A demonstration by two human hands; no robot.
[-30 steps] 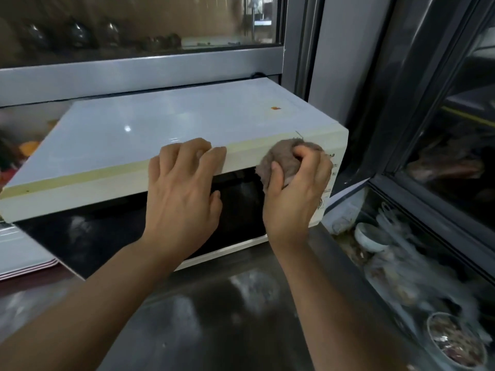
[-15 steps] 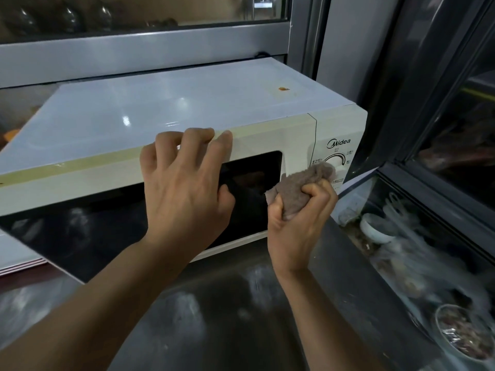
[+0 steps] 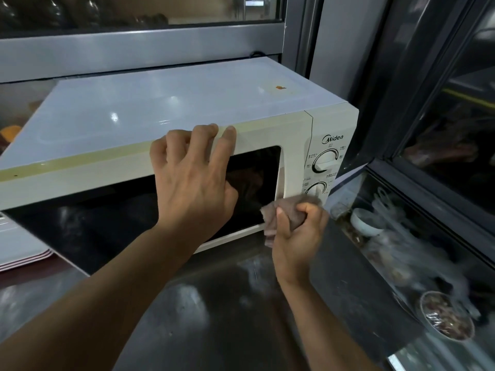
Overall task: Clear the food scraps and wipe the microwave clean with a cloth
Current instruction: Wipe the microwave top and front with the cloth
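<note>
Steel counter (image 3: 219, 311), dull and smeared with reflections, running under a grey-framed window at the back and dark glass panels on the right. On the counter, a cream-white microwave (image 3: 166, 111), door closed, dark window in the door, brand name and two dials on the panel at its right end. Upper dial (image 3: 325, 160) in plain sight; lower dial (image 3: 315, 190) partly behind a bunched brown cloth (image 3: 290, 210). Small orange-brown spot (image 3: 280, 87) on the microwave's top, toward the back right.

Left hand (image 3: 191, 180) laid against the door's upper edge, fingers fairly straight and close together, fingertips hooked just over the yellowed front rim, thumb tucked beside the dark window. Right hand (image 3: 298, 236) low at the microwave's front right corner, fingers curled tight around the cloth, the wad pressed against the panel just under the lower dial, a loose flap hanging toward the door frame.

Behind the glass at lower right, a small white bowl (image 3: 365, 220), contents not clear, beside crumpled clear plastic, blurred. Nearer the bottom edge, a round metal-rimmed bowl (image 3: 446, 315) holding dark reddish-brown scraps. At far left, a stack of pale trays (image 3: 18, 250) with pinkish edges, beside the microwave.
</note>
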